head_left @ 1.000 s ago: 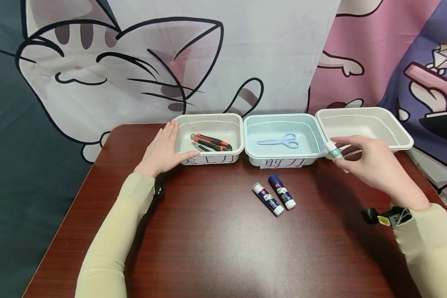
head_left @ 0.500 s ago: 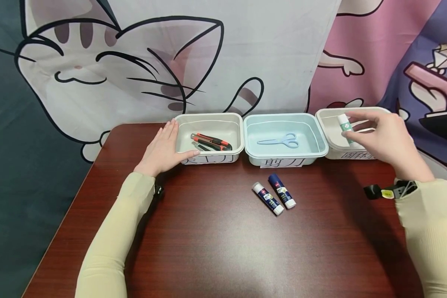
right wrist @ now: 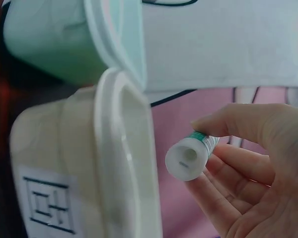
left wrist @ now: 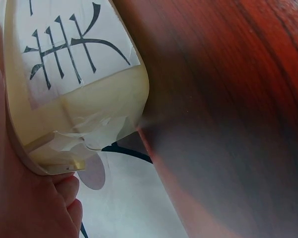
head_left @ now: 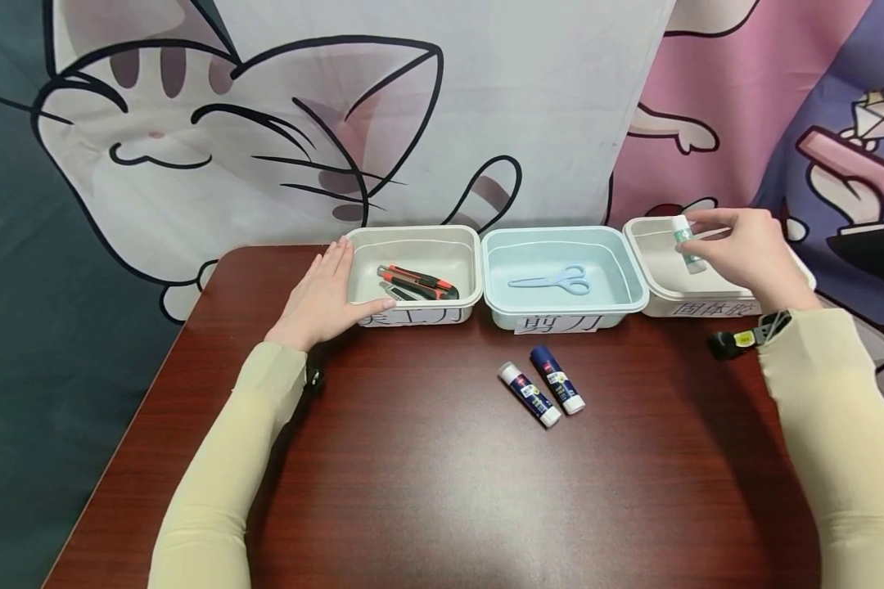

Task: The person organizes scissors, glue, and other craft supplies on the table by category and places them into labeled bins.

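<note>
Between thumb and fingers, my right hand [head_left: 740,249] pinches a white-and-green glue stick [head_left: 687,243]; the right wrist view shows the round white end of this glue stick [right wrist: 187,159]. It is tilted above the right cream bin [head_left: 714,307], which bears a handwritten label. My left hand [head_left: 322,298] rests with straight fingers along the left side of the left cream bin [head_left: 460,245], its thumb at the front rim. Several box cutters [head_left: 418,282] lie in that bin. Two blue glue sticks [head_left: 530,394] lie side by side on the table.
A light-blue bin [head_left: 516,304] stands between the cream ones, holding blue scissors [head_left: 552,280]. All three bins line the back edge of the brown table [head_left: 412,491], with a printed cat cloth [head_left: 545,98] hanging behind.
My right hand has carried the white-and-green glue stick back and to the right, from the right bin's near-left corner to over its inside. The left hand has stayed in place.
</note>
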`<action>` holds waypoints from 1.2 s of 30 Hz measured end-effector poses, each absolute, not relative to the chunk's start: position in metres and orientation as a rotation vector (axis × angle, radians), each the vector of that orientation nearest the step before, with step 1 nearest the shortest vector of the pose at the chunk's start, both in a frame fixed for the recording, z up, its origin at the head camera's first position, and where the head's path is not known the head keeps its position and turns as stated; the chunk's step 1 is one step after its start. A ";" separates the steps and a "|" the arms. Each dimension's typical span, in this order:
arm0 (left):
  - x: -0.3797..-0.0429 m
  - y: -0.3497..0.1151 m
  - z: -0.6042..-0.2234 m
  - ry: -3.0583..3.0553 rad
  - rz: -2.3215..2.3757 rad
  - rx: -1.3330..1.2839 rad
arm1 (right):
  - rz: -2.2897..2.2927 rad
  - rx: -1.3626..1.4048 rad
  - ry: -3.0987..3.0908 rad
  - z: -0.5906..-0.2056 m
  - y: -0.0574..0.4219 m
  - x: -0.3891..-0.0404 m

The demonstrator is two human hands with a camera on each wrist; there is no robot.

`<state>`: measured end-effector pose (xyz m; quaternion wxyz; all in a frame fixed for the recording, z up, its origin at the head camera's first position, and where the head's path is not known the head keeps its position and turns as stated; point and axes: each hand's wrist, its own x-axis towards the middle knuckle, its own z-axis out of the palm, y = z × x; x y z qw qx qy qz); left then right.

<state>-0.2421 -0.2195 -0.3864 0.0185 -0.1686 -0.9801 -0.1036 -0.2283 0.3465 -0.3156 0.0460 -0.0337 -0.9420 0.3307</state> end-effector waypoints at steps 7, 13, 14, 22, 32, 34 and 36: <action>-0.242 -0.220 -0.388 -3.031 -0.319 -0.537 | 0.969 -0.068 -2.914 -0.343 0.357 -0.245; -0.242 -0.219 -0.388 -3.041 -0.308 -0.534 | 0.843 -0.071 -2.945 -0.352 0.363 -0.248; -0.241 -0.219 -0.387 -3.044 -0.309 -0.534 | 0.831 -0.080 -2.954 -0.352 0.364 -0.248; -0.241 -0.219 -0.386 -3.054 -0.328 -0.526 | 0.851 -0.104 -2.919 -0.347 0.364 -0.243; -0.242 -0.220 -0.388 -3.043 -0.322 -0.528 | 0.904 -0.179 -2.821 -0.322 0.356 -0.228; -0.242 -0.220 -0.388 -3.042 -0.327 -0.527 | 0.922 -0.192 -2.800 -0.316 0.353 -0.223; -0.242 -0.220 -0.388 -3.042 -0.333 -0.527 | 0.934 -0.201 -2.789 -0.310 0.350 -0.218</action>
